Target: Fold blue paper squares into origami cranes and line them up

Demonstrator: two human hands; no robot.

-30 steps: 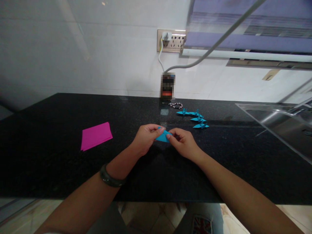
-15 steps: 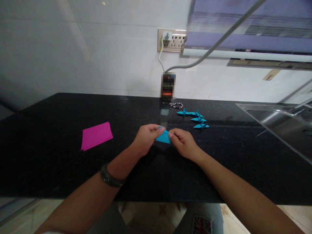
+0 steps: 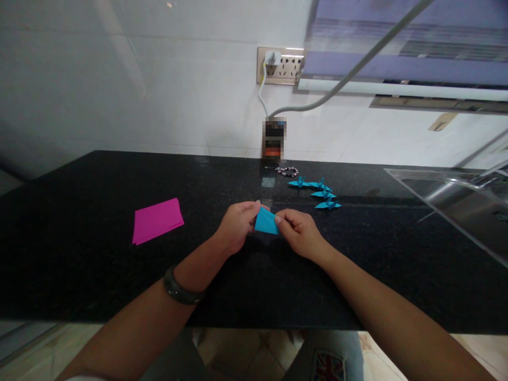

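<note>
The folded blue paper [image 3: 265,222] is held just above the black counter [image 3: 79,275], in the middle of the view, pinched from both sides. The left hand [image 3: 237,225] grips its edge at 9 o'clock between thumb and fingertips, and the right hand [image 3: 299,233] nips its corner at 3 o'clock the same way, so both hands are closed on the sheet. The paper looks very light and thin, stiffer along its creases and easy to crumple or tear. It is best taken at the folded edges and corners with the fingertips, not across the flat face. A dark wristband [image 3: 180,290] sits on the left wrist. From the hands, a pink paper [image 3: 156,220] lies flat at 9 o'clock, well apart. A row of small blue paper cranes [image 3: 322,193] stands near at 1 o'clock, with a bead bracelet [image 3: 286,171] just beyond them toward the wall. The only container in sight is the steel sink [image 3: 456,206] at 3 o'clock, set into the counter. Only part of its basin shows, and what it holds cannot be told.
</note>
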